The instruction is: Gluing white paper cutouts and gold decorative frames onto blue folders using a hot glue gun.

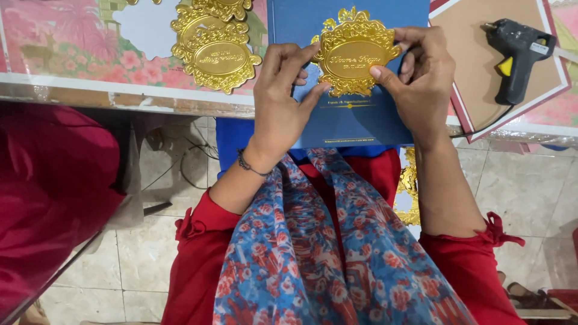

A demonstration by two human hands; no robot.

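A gold ornate oval plaque lies against the front of a blue card cover at the table's near edge. My left hand presses the plaque's left rim with thumb and fingers. My right hand grips its right rim, thumb on the front. Both hands hold the plaque flat on the blue cover. A dark bracelet sits on my left wrist.
Several more gold plaques lie on a pink floral sheet at the left. A black glue gun rests on a brown board at the right. More gold plaques sit below the table by my lap. Red fabric fills the left.
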